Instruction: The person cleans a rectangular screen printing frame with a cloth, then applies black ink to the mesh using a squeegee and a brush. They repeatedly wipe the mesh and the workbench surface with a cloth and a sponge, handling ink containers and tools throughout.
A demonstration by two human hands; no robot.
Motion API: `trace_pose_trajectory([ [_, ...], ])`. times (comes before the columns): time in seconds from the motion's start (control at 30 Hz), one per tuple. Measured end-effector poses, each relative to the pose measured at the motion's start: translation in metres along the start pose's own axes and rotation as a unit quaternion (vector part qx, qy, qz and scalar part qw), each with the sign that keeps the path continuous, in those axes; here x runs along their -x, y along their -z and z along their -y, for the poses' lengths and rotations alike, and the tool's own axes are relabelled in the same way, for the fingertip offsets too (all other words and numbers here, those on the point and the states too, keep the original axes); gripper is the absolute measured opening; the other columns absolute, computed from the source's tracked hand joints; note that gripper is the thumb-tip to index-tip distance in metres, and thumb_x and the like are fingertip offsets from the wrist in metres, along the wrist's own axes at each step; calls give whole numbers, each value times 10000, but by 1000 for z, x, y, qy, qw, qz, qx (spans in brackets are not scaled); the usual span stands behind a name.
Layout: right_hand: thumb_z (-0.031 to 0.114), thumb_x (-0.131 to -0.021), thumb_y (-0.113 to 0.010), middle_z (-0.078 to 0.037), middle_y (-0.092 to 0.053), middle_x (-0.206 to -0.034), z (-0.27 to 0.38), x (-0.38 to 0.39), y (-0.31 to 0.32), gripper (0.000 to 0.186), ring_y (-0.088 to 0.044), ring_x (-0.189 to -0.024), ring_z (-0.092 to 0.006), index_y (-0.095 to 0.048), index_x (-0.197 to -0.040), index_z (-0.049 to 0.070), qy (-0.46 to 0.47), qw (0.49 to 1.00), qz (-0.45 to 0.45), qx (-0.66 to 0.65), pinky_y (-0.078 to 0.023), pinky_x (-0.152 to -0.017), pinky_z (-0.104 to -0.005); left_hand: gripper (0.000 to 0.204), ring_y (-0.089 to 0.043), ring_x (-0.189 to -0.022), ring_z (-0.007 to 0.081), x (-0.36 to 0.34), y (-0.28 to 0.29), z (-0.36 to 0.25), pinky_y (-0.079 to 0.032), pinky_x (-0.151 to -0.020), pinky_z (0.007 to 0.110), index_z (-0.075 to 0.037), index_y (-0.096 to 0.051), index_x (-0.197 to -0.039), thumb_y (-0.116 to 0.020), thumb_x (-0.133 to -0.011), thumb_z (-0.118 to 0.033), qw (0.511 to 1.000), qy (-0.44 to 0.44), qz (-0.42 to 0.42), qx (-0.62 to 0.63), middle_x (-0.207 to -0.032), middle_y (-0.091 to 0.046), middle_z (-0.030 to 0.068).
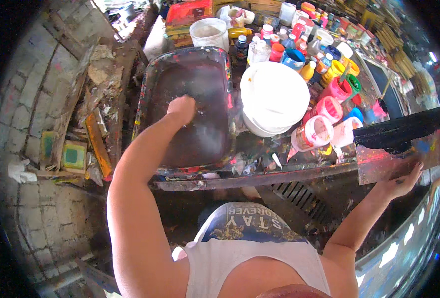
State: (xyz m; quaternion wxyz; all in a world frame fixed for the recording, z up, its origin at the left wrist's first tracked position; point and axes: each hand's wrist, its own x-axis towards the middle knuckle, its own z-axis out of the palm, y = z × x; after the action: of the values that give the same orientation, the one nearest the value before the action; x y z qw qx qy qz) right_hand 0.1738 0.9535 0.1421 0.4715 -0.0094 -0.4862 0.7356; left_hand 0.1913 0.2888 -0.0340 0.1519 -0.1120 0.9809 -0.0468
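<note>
My left hand reaches into a wide black paint-smeared basin of dark, murky water. It looks curled, its fingers turned down toward the water; whatever they may grip is hidden. At the far right, my right hand holds the lower edge of a flat, paint-stained panel. A thick black band runs along the panel's upper side, and the part below is thin, with pink, red and blue smears. Some of the right fingers are behind the panel.
Right of the basin stands a white lidded bucket. Beyond it crowd several paint bottles and open tubs, including a pink-stained tub. A white pail stands behind the basin. Wooden scraps and a block wall are at left.
</note>
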Motion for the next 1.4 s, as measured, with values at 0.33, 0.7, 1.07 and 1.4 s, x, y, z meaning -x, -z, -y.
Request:
trace_pose_trajectory([
  [0.33, 312, -1017, -713, -182, -652, -1461, 66, 70, 43, 518, -641, -1332, -351, -685, -1436, 10, 63, 984, -64, 152, -510, -1158, -499, 314, -777, -1196, 406, -7, 13, 12, -617, -1010, 531, -21, -828, -1176, -669, -1038, -255, 997, 17, -23, 73, -1250, -808, 220],
  [0.7, 250, -1087, -680, -85, -704, -1353, 87, 79, 106, 382, -660, -1253, -235, -727, -1378, 7, 86, 959, -131, 234, -500, -1104, -392, 280, -716, -1243, 387, -41, 4, 58, -560, -1065, 531, -43, -810, -1131, -760, -972, -269, 990, -20, -135, 36, -1257, -787, 190],
  [1.07, 158, -1104, -717, -26, -785, -1157, 83, 81, 124, 250, -731, -964, -119, -757, -1312, 24, 59, 988, -140, 3, -578, -868, -288, 690, -404, -1559, 418, -6, -3, 70, -417, -1251, 572, -137, -547, -1648, -677, -1043, -442, 956, -198, -95, -194, -1824, -223, 183],
  [1.4, 166, -1093, -738, -15, -796, -1161, 68, 82, 146, 257, -742, -988, -115, -762, -1308, 27, 25, 985, -171, -1, -585, -879, -301, 443, -731, -1280, 396, -39, -35, 97, -611, -1086, 476, -38, -709, -1391, -714, -993, -232, 957, -136, 59, -251, -1393, -720, 230],
])
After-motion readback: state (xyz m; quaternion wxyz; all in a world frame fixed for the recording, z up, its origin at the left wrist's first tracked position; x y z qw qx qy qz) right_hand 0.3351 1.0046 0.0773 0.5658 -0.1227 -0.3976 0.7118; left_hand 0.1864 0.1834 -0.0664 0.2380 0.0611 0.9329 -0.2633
